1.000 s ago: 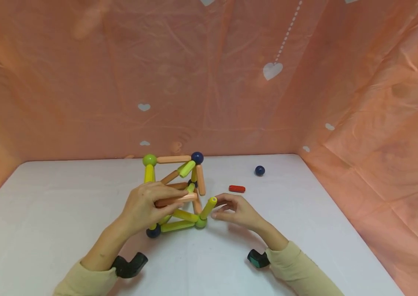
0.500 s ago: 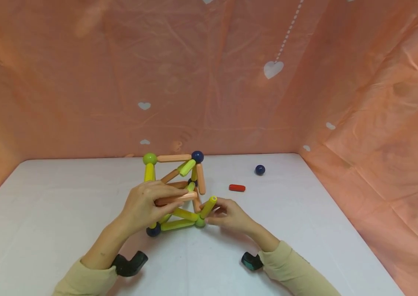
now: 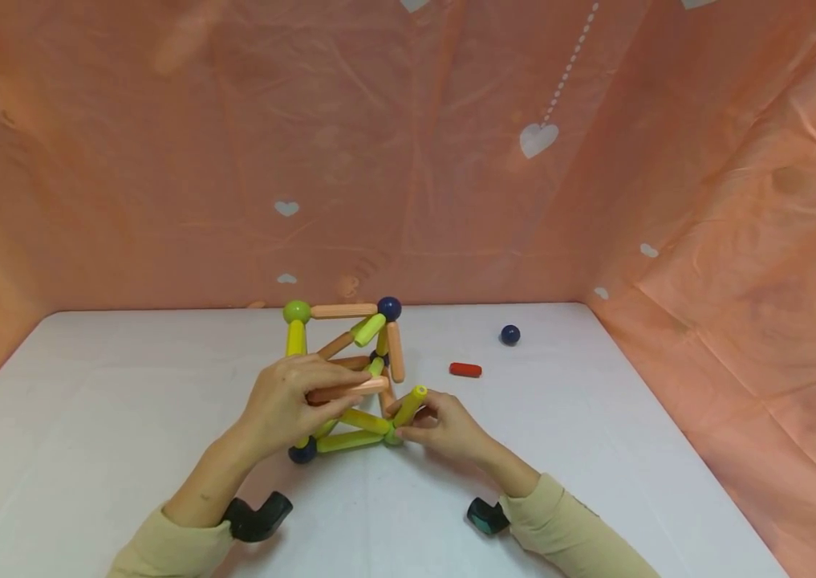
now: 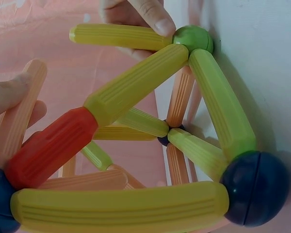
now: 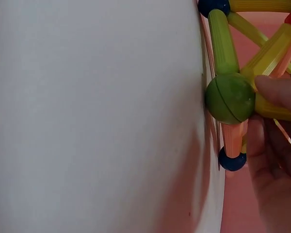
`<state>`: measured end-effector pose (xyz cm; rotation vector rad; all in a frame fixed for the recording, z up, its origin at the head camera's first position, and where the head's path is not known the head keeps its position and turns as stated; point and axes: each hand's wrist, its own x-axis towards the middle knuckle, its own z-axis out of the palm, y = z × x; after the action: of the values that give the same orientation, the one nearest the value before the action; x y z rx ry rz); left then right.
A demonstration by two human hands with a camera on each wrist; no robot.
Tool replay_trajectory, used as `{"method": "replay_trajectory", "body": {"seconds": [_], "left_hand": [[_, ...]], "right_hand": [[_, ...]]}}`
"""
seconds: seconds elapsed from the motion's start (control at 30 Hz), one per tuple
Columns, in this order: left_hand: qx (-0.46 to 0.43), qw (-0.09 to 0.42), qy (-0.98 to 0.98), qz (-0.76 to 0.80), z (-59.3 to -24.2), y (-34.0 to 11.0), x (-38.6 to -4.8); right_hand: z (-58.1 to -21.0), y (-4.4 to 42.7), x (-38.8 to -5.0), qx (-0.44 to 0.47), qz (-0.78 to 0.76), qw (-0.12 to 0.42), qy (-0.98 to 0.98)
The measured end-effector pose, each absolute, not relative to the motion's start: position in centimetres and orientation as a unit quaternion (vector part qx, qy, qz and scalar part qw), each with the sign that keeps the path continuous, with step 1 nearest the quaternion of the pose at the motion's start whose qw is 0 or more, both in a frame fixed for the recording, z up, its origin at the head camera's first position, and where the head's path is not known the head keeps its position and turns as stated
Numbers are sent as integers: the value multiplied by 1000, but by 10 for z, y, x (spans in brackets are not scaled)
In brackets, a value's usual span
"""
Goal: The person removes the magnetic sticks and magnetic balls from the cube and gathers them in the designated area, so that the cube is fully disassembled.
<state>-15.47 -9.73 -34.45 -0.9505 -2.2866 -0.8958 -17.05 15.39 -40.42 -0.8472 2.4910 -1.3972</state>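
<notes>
A frame of magnetic rods and balls stands on the table, with a green ball (image 3: pixel 297 312) and a dark blue ball (image 3: pixel 389 308) at its upper corners. My left hand (image 3: pixel 288 405) pinches a peach rod (image 3: pixel 370 387) on the near side. At the lower right corner my right hand (image 3: pixel 451 431) pinches the lower part of a yellow rod (image 3: pixel 414 399) that slants upward. Its thumb lies close to the green ball (image 4: pixel 196 40) where that rod ends, as the left wrist view shows. A red rod (image 4: pixel 53 145) sits inside the frame, hidden behind my left hand in the head view.
To the right of the frame a loose red rod (image 3: pixel 465 370) lies on the white table (image 3: pixel 595 449). Behind it is a loose dark blue ball (image 3: pixel 510 335). An orange sheet with pale hearts (image 3: pixel 415 201) hangs along the back and sides.
My right hand has moved left from beside the yellow rod and now pinches its lower part. The left hand keeps its grip on the peach rod in the same place.
</notes>
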Motion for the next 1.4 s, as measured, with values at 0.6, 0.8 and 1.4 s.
{"method": "replay_trajectory", "body": {"seconds": [0.6,0.8,1.4], "left_hand": [[-350,253,-840,-330,-344,-96,-153],[-342,256,-841,-332,-344,-98,-153],[-350,262,-836,-331,-345,-98,-154]], "right_hand": [[-402,154,-168,-263,-454,38,850],[-399,160,-168,-228,-468,40,853],[-384,192,-173,-179,-465,-34,866]]}}
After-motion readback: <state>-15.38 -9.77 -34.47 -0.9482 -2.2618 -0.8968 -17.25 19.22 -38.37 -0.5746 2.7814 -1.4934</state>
